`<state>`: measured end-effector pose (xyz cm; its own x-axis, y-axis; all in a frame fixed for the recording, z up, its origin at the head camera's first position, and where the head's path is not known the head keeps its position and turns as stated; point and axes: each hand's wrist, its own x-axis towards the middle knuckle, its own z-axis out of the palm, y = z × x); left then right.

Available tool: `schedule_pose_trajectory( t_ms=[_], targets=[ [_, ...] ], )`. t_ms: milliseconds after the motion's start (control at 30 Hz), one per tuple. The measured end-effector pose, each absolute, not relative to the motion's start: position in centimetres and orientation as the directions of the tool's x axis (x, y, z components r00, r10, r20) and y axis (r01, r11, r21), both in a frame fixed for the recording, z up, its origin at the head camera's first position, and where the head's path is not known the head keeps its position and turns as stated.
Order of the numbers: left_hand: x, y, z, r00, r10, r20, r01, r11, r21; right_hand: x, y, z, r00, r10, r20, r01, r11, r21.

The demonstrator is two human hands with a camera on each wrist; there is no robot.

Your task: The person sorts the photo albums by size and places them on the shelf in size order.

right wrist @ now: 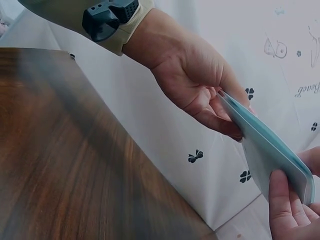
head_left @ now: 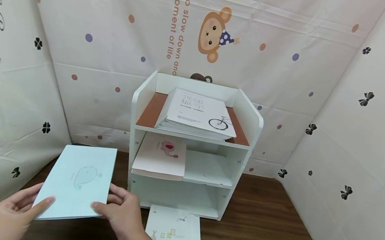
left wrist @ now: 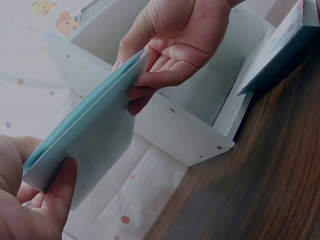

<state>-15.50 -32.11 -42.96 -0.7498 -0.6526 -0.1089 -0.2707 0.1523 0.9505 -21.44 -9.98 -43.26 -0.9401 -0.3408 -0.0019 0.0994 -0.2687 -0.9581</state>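
A light blue notebook (head_left: 83, 180) with a whale drawing on its cover is held up to the left of the shelf, tilted. My left hand (head_left: 16, 209) grips its lower left edge, thumb on the cover and fingers underneath. On the other side my right hand (head_left: 123, 215) pinches its right edge, thumb on top. From below, the left wrist view shows the underside of the notebook (left wrist: 100, 135) with fingers of both hands against it. The right wrist view also has the closed notebook (right wrist: 270, 150) between the two hands.
A white three-tier shelf (head_left: 252, 130) stands at the back of the dark wooden table (head_left: 257, 234). White books (head_left: 201, 113) are stacked on its top tier. A pink-elephant notebook (head_left: 161, 155) lies on the middle tier's left. Another white book (head_left: 175, 237) lies in front of the shelf.
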Motion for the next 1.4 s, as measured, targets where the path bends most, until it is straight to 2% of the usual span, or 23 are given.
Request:
schedule_pose_trajectory(
  t_ms=[200, 367, 500, 867, 1200, 1400],
  targets=[
    [-14.9, -32.4, -43.1, -0.742, -0.656, -0.136, -0.263, 0.098, 0.960, -20.6, -9.7, -43.0, -0.929, -0.370, 0.001, 0.112, -0.286, -0.952],
    [-14.2, -32.5, -42.9, -0.755, -0.641, -0.140, -0.264, 0.102, 0.959, -19.9, -9.5, -43.0, -0.923, -0.383, 0.024, 0.100, -0.299, -0.949],
    [-13.7, -32.6, -42.8, -0.764, -0.626, -0.158, -0.245, 0.054, 0.968, -19.4, -9.2, -43.0, -0.914, -0.403, 0.042, 0.096, -0.316, -0.944],
    [-12.7, -32.5, -42.5, -0.733, -0.629, -0.261, -0.265, -0.089, 0.960, -17.9, -8.8, -42.5, -0.917, -0.398, -0.003, 0.146, -0.329, -0.933],
    [-12.4, -32.5, -43.0, -0.712, -0.651, -0.264, -0.309, -0.046, 0.950, -17.0, -7.9, -42.3, -0.897, -0.441, 0.005, 0.151, -0.316, -0.937],
    [-12.1, -32.8, -43.3, -0.731, -0.638, -0.242, -0.295, -0.024, 0.955, -16.5, -7.2, -42.0, -0.886, -0.464, 0.025, 0.139, -0.316, -0.938]
  ],
)
